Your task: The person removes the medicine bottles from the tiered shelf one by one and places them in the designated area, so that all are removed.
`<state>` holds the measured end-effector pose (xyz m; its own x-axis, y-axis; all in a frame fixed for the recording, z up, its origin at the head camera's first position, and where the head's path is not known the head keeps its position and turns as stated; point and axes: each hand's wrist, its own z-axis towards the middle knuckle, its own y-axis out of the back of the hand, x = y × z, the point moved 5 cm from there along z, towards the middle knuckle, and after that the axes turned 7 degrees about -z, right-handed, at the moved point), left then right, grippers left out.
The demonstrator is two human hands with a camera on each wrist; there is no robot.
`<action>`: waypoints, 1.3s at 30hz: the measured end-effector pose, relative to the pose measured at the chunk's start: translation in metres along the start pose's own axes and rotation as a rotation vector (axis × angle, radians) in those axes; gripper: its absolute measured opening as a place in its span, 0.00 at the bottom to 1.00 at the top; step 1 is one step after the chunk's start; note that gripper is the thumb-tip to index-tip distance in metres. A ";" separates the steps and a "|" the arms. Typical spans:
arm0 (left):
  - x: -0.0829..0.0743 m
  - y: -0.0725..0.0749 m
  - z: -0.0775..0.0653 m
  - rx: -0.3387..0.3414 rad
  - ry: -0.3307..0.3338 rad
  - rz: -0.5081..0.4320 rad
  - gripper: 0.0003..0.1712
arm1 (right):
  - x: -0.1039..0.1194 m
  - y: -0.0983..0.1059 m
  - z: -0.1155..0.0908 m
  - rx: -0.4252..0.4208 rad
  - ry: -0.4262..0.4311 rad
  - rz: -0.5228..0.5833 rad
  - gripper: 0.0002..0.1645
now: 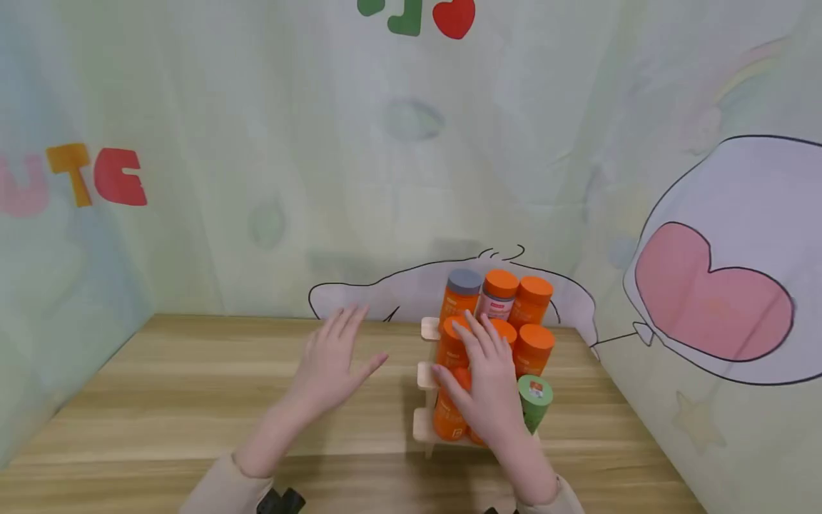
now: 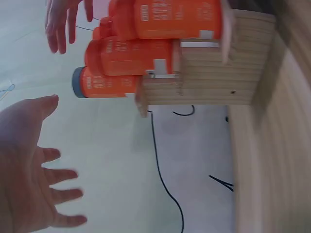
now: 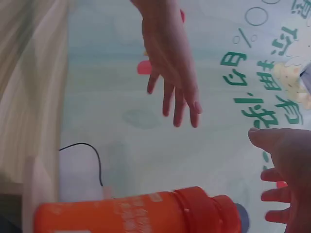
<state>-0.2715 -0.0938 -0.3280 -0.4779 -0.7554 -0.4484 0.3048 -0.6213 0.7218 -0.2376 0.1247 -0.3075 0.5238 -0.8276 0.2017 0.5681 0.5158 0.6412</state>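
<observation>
Several orange-capped bottles stand in rows on a stepped wooden rack (image 1: 425, 426) in the head view. At the back left is a bottle with a grey cap (image 1: 464, 281); a green-lidded bottle (image 1: 535, 400) sits at the front right. My right hand (image 1: 493, 396) hovers above the rack, fingers spread, hiding some bottles; nothing is in its grasp. My left hand (image 1: 327, 363) is held in the air left of the rack, fingers extended and thumb apart. From the side, the left wrist view shows orange bottles (image 2: 177, 19) on the rack's steps, apart from the left hand.
The rack stands on a wood-grain table (image 1: 193, 400). Behind it hangs a pale printed curtain (image 1: 276, 178) with coloured letters and a balloon drawing (image 1: 726, 271) at right. Dark straps (image 1: 280, 501) show at the wrists.
</observation>
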 end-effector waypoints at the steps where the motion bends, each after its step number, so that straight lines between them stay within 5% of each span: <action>1: -0.001 0.002 0.003 0.000 -0.008 -0.034 0.40 | -0.001 0.005 0.000 -0.019 0.016 0.036 0.32; 7: -0.005 0.005 0.027 -0.030 -0.084 -0.255 0.15 | -0.019 0.038 0.002 -0.119 0.177 0.232 0.16; 11: -0.007 0.000 0.043 -0.036 -0.132 -0.384 0.10 | -0.046 0.055 0.003 -0.133 0.206 0.322 0.16; 15: -0.009 -0.006 0.057 -0.012 -0.121 -0.533 0.13 | -0.081 0.066 -0.004 -0.145 0.139 0.452 0.13; 18: -0.012 -0.012 0.067 0.012 -0.069 -0.671 0.18 | -0.106 0.067 -0.012 -0.166 0.065 0.691 0.15; 23: -0.016 -0.023 0.082 0.051 0.043 -0.863 0.28 | -0.145 0.056 -0.021 -0.167 -0.149 0.875 0.19; 28: -0.019 -0.035 0.095 0.129 0.108 -0.930 0.37 | -0.181 0.033 -0.031 -0.007 -0.366 0.829 0.16; 39: -0.033 -0.063 0.117 0.306 0.128 -1.022 0.42 | -0.213 -0.014 -0.059 0.414 -0.451 0.877 0.21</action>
<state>-0.3714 -0.0048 -0.2971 -0.2942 0.0659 -0.9535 -0.4188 -0.9056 0.0667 -0.3201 0.3065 -0.4031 0.3131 -0.2529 0.9154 -0.1975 0.9255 0.3233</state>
